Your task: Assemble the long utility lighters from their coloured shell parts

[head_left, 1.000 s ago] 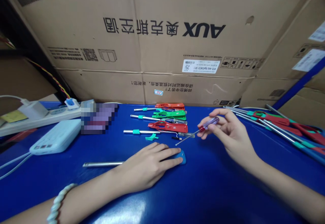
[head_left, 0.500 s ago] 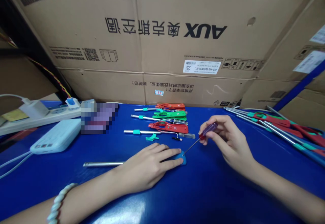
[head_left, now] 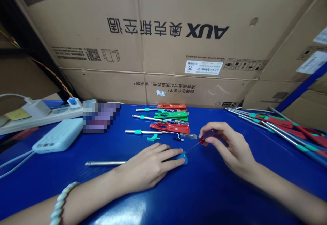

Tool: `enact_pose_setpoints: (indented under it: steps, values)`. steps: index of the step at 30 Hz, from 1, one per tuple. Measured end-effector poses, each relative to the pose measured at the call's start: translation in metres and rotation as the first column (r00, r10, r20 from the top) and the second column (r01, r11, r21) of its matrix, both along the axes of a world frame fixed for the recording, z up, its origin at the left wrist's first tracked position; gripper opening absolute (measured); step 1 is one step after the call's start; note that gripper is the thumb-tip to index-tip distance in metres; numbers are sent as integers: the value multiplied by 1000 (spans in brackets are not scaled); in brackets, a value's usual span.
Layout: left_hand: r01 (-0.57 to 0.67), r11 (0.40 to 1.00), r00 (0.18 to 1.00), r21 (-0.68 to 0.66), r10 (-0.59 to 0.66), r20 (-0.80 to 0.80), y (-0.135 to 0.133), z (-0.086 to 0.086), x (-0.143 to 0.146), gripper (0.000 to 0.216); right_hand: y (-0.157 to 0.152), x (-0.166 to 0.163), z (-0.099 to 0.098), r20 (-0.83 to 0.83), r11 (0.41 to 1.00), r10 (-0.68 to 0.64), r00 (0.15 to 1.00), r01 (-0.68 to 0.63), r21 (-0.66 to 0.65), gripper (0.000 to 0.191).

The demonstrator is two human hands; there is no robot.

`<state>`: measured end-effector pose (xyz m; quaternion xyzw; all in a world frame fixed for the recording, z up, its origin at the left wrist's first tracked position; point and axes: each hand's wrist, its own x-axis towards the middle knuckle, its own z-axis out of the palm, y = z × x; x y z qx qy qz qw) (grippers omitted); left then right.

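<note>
My left hand [head_left: 149, 165] lies flat on a blue plastic-handled probe [head_left: 184, 157], pressing it onto the blue table [head_left: 209, 191]; the probe's metal rod [head_left: 104, 163] sticks out to the left. My right hand [head_left: 228, 145] pinches a small screwdriver [head_left: 204, 138] with a red and purple handle. Its thin blade slants down-left, and the tip touches the blue handle by my left fingertips. Just behind lie three similar probes, the nearest red [head_left: 170, 127], then green [head_left: 173, 115], then orange-red [head_left: 172, 107], and a loose teal clip [head_left: 153, 137].
A bundle of long metal rods with red and teal parts [head_left: 286, 126] lies at the right. A white power bank [head_left: 60, 135] and a power strip [head_left: 38, 116] sit at the left. Big cardboard boxes [head_left: 163, 48] wall off the back of the table.
My right hand has come down and left with the screwdriver, bringing its tip from mid-air onto the blue handle. My left hand has stayed in place.
</note>
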<state>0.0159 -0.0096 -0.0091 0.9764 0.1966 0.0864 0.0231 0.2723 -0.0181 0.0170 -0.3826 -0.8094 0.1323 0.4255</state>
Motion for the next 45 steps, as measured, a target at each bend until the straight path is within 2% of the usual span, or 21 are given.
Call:
enact_pose_setpoints:
  steps: [4,8,12,16,19,21,23,25,28,29,30,32,34,35,38,40,43,45]
  values:
    - [-6,1000,1000,3,6,-9,0,0,1,47,-5,-1,5,99,991,75,992,-85,100,20]
    - [-8,1000,1000,14,8,-3,0,0,2,46,-10,-5,9,204,958,156,966,-198,206,24]
    - [2,999,1000,35,-3,23,0,0,1,46,-6,-12,7,238,957,57,970,-121,263,27]
    - [8,999,999,50,-10,46,-1,-2,0,49,3,-23,13,284,937,-17,959,-84,340,17]
    - [11,998,999,55,-13,38,-1,-3,-1,49,6,-33,26,333,961,-2,943,-91,261,23]
    - [14,998,1000,56,-15,23,-1,-2,-1,49,7,-38,32,301,983,101,948,-141,115,28]
    - [11,999,1000,53,-12,9,-1,-1,-1,48,9,-41,32,238,980,189,953,-200,22,30]
    - [6,999,1000,51,-6,-2,-1,-1,0,47,11,-41,26,217,977,177,960,-197,76,23]
    - [-2,999,1000,49,2,-17,-1,-1,0,47,10,-37,20,257,956,27,966,-100,275,16]
    - [-2,999,1000,51,3,-19,-1,-1,0,47,9,-35,20,273,954,2,962,-84,288,18]
    - [0,999,1000,53,1,-18,-2,-1,0,48,8,-34,22,280,963,7,960,-82,257,18]
    - [1,998,1000,60,0,-13,-2,-1,0,48,7,-32,26,261,988,98,960,-126,89,23]
    - [-1,998,1000,67,2,-9,-2,-2,0,49,7,-31,27,199,985,170,965,-167,-32,28]
    - [0,998,1000,68,1,-10,-2,-2,1,49,7,-31,27,186,985,172,967,-171,-22,27]
    - [-1,997,1000,73,2,-17,-3,-2,1,48,8,-32,22,246,966,98,964,-151,208,20]
    - [-1,997,1000,77,3,-20,-3,-3,1,47,6,-33,22,285,947,95,954,-175,268,20]
    - [1,996,1000,91,1,-19,-3,-3,1,47,4,-34,27,262,967,203,943,-235,95,27]
    - [2,995,1000,99,-1,-17,-3,-4,1,47,3,-34,28,249,968,219,943,-243,67,26]
